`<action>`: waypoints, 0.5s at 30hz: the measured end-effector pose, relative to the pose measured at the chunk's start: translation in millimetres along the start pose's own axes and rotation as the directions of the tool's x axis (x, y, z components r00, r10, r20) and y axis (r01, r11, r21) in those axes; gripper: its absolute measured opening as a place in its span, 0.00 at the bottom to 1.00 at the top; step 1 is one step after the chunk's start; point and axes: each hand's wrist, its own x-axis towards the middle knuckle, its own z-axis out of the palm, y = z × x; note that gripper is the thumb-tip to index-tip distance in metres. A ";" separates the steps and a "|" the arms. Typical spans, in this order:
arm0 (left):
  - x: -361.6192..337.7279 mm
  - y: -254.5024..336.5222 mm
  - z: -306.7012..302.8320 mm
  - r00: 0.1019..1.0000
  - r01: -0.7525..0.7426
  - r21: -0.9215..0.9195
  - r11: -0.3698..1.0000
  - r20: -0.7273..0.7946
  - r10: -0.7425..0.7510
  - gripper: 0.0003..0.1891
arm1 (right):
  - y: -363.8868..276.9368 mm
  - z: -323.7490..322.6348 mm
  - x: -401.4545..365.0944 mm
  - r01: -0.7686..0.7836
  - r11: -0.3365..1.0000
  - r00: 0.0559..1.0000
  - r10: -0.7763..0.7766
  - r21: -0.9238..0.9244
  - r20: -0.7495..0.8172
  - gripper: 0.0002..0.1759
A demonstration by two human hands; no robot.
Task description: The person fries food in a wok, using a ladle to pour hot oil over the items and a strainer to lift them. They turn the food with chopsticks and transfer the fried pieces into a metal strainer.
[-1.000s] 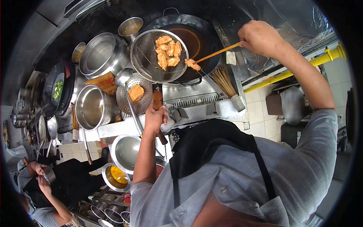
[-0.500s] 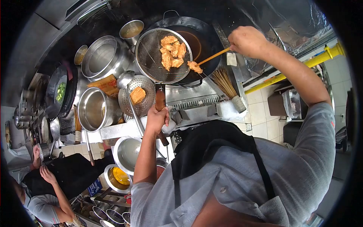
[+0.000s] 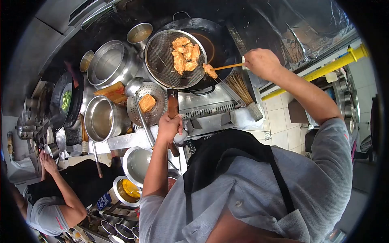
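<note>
My left hand (image 3: pixel 169 128) is wrapped round the wooden handle of a round mesh strainer (image 3: pixel 160 69), which is over the left part of a large dark wok (image 3: pixel 222 34). Several golden fried pieces (image 3: pixel 178 64), looking like chicken wings, lie in the mesh. My right hand (image 3: pixel 261 64) grips wooden chopsticks (image 3: pixel 229 66) whose tips meet another fried piece (image 3: pixel 210 71) at the strainer's right rim. Dark liquid shows in the wok. Just left of my left hand, a perforated ladle (image 3: pixel 156 115) carries one square fried piece (image 3: pixel 146 103).
Steel pots (image 3: pixel 99 117) crowd the left of the stove, with a metal ladle (image 3: pixel 133 87) among them. A bamboo brush (image 3: pixel 243 91) lies right of the wok. A yellow pipe (image 3: pixel 324 73) runs at right. Another person's hands (image 3: pixel 48 162) are at lower left.
My right hand and the chopsticks have dipped slightly, and the fried piece at their tips has shifted a little closer to the strainer. The other person has moved their hands together.
</note>
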 end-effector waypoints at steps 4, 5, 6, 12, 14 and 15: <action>3.0 -1.0 0.6 0.999 -0.023 0.010 1.000 0.026 0.023 0.04 | -0.2 10.0 -12.8 -0.058 0.998 0.997 0.060 0.040 -0.043 0.11; 3.3 -1.5 0.6 1.000 -0.016 0.000 1.000 0.015 0.016 0.05 | 4.5 17.7 -16.3 -0.052 0.998 0.997 0.054 0.045 -0.063 0.11; 4.4 -2.5 1.1 1.000 -0.025 0.001 1.000 0.018 0.025 0.05 | 7.4 23.5 -20.7 -0.054 0.998 0.996 0.057 0.041 -0.072 0.11; 2.9 -1.9 7.9 1.000 -0.015 -0.015 1.000 -0.002 0.015 0.04 | 25.3 30.4 -50.2 -0.097 0.992 0.988 0.106 0.085 -0.110 0.11; 0.2 2.4 12.7 1.000 -0.001 -0.046 0.999 -0.014 0.000 0.04 | 27.9 7.9 -59.7 -0.119 0.991 0.983 0.127 0.069 -0.130 0.11; -1.8 4.2 15.2 1.000 -0.004 -0.040 0.999 -0.008 0.004 0.04 | 29.5 1.3 -64.8 -0.141 0.989 0.979 0.147 0.053 -0.143 0.11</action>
